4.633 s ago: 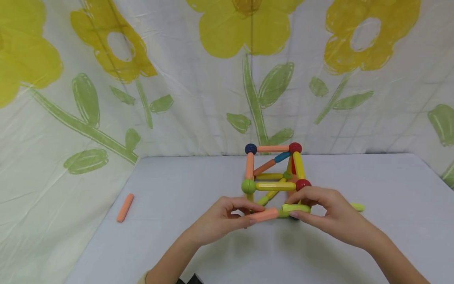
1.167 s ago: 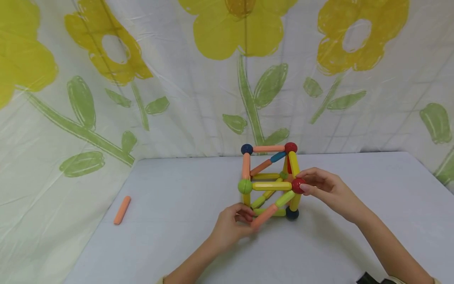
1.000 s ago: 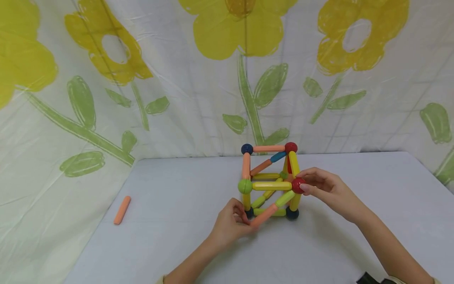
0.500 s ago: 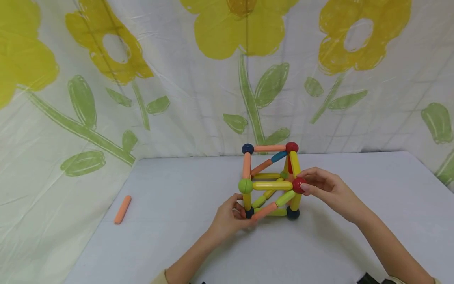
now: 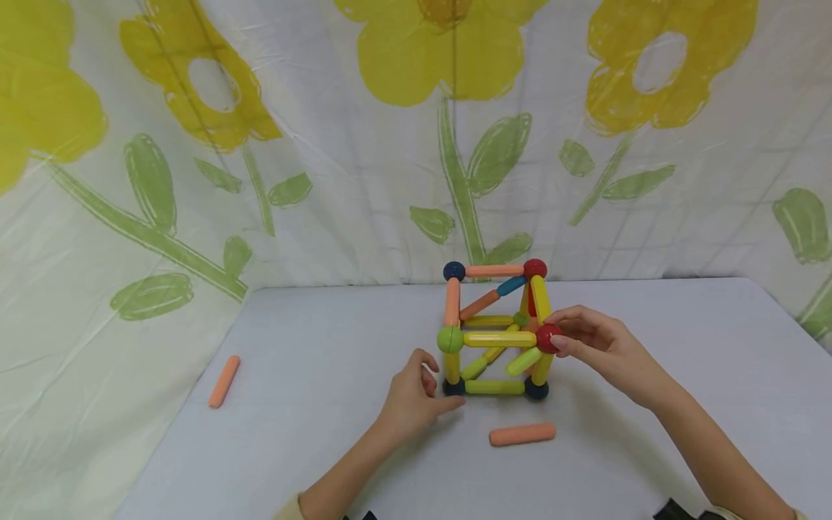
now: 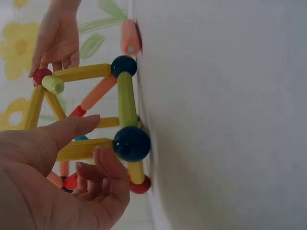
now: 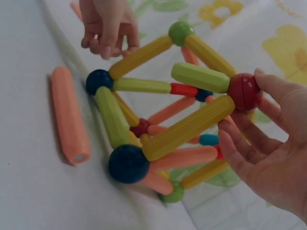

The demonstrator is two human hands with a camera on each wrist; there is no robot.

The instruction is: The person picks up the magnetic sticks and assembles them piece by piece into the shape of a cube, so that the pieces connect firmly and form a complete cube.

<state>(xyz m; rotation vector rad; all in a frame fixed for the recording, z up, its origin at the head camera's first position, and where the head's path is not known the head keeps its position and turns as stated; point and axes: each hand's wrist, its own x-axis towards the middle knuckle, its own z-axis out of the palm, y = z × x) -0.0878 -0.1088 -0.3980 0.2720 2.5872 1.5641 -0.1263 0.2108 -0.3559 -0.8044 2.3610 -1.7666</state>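
A cube-like frame of magnetic sticks and balls stands on the table, with a yellow stick [image 5: 499,339] along its front top. My right hand [image 5: 601,354] pinches the red ball [image 5: 547,339] at the front upper right corner between thumb and fingers. From that ball a light green stick [image 7: 200,76] juts out with its other end free. My left hand [image 5: 409,404] is spread beside the lower left dark blue ball [image 5: 453,386], holding nothing. An orange stick [image 5: 523,435] lies loose on the table before the frame; the right wrist view shows this orange stick [image 7: 69,115] too.
Another orange stick [image 5: 224,381] lies near the table's left edge. The white table [image 5: 312,339] ends at a curtain [image 5: 364,238] printed with yellow flowers, close behind the frame.
The orange stick came off the light green stick's end and now lies on the table. My left hand has let go of it and opened; my right hand keeps holding the red ball.
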